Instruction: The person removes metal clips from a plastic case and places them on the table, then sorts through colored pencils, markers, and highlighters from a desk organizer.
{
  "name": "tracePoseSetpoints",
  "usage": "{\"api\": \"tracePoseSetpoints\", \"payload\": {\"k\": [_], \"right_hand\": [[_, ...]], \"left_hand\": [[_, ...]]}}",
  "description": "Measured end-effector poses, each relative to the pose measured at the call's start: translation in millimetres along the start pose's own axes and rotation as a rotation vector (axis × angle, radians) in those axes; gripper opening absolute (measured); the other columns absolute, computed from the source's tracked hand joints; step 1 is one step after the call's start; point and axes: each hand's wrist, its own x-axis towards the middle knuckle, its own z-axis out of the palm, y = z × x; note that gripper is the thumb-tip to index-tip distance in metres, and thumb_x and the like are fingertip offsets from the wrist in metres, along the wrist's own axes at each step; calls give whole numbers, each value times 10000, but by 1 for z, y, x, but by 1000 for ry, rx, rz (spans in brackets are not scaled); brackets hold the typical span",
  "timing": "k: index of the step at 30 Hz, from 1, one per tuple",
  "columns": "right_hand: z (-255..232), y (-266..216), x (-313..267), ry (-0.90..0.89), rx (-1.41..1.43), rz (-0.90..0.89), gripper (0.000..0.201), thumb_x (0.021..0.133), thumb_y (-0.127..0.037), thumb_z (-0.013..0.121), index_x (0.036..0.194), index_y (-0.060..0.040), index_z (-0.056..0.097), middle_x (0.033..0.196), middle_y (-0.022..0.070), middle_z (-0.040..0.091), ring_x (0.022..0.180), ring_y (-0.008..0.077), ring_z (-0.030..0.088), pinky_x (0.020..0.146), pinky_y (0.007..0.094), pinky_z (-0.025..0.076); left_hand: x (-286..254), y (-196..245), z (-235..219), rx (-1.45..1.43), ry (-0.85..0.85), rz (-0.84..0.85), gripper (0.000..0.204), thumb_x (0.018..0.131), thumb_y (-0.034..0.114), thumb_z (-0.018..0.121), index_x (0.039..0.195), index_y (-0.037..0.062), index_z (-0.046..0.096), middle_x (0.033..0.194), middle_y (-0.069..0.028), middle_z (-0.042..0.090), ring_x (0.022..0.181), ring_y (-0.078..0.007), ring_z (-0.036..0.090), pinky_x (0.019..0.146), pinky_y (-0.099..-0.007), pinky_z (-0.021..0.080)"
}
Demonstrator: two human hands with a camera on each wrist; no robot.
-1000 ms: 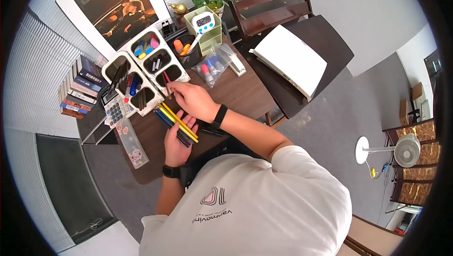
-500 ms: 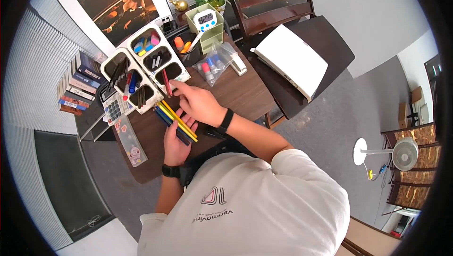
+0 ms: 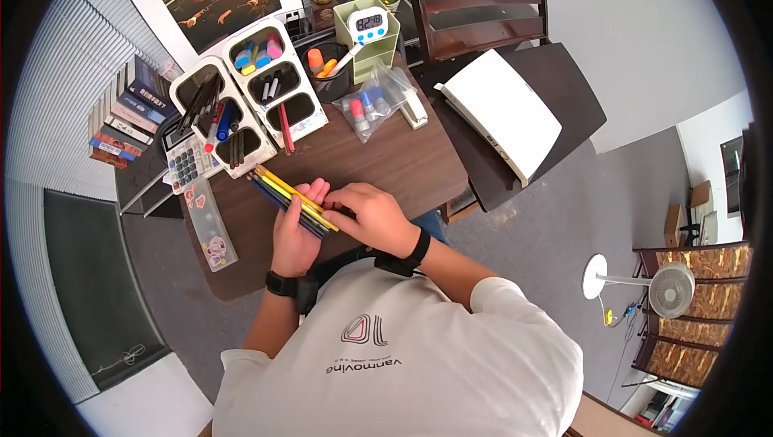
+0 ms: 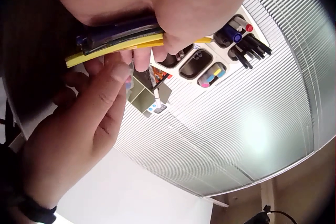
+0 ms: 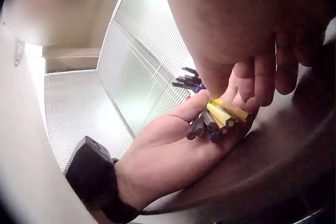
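A bundle of yellow, blue and dark pencils point(image 3: 278, 191) lies across the palm of the left hand point(image 3: 295, 242), whose thumb holds it down. The right hand point(image 3: 377, 218) is at the bundle's near end, thumb and fingertips pinching a yellow pencil. In the left wrist view, the right hand's point(image 4: 86, 111) thumb meets its fingers beside the yellow pencils point(image 4: 113, 47). In the right wrist view, pencil ends point(image 5: 211, 121) fan out under the right thumb. Red pencils point(image 3: 286, 129) lean in the organizer's point(image 3: 310, 125) front right compartment.
Around the organizer are a calculator point(image 3: 187, 165), a sticker-covered case point(image 3: 211, 232), books point(image 3: 129, 115), a mesh cup point(image 3: 340, 83) and a green holder with a timer point(image 3: 369, 25). A bag of markers point(image 3: 372, 107) and a stapler point(image 3: 414, 109) lie to the right.
The right hand has let go of the red pencil in the compartment and moved back to the bundle's near end. The left hand still holds the bundle. The head view has shifted.
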Motion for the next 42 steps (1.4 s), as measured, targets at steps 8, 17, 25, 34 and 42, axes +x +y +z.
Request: {"api": "tracePoseSetpoints", "payload": {"k": [8,17,25,34,42], "right_hand": [[4,-1,-1,-93,43,67,159,918,-147,773,1051,-69,736,914,103,728,811,273,728,740,381,580],[-29,7,2,364,438,36,226,927,9,759,1149,-29,743,970,59,773,868,108,720,752,273,566],[-18,10,56,439,40,-77,246,928,-27,772,1173,-29,745,1025,134,766,912,227,762,822,326,598],[18,16,86,112,40,5,369,950,-72,635,1315,-31,663,1106,235,720,971,421,717,837,458,586],[20,14,90,67,39,-16,445,924,-43,613,1368,-62,632,1111,210,721,950,410,718,837,461,586]], "left_hand": [[0,-2,3,-17,4,29,318,1160,251,441,1392,49,523,1530,-213,540,1452,-345,489,1238,-510,366],[-6,8,16,18,138,-55,299,1148,327,508,1378,143,560,960,19,597,810,-95,515,731,-294,442],[2,13,26,205,98,-121,298,1149,283,502,1363,84,561,923,-34,625,739,-138,573,686,-320,471],[5,17,24,216,70,-162,301,1149,277,497,1354,66,562,910,-50,637,741,-151,601,686,-329,504],[5,17,21,217,65,-178,297,1147,282,501,1343,66,558,927,-68,660,757,-167,638,692,-339,522]]}}
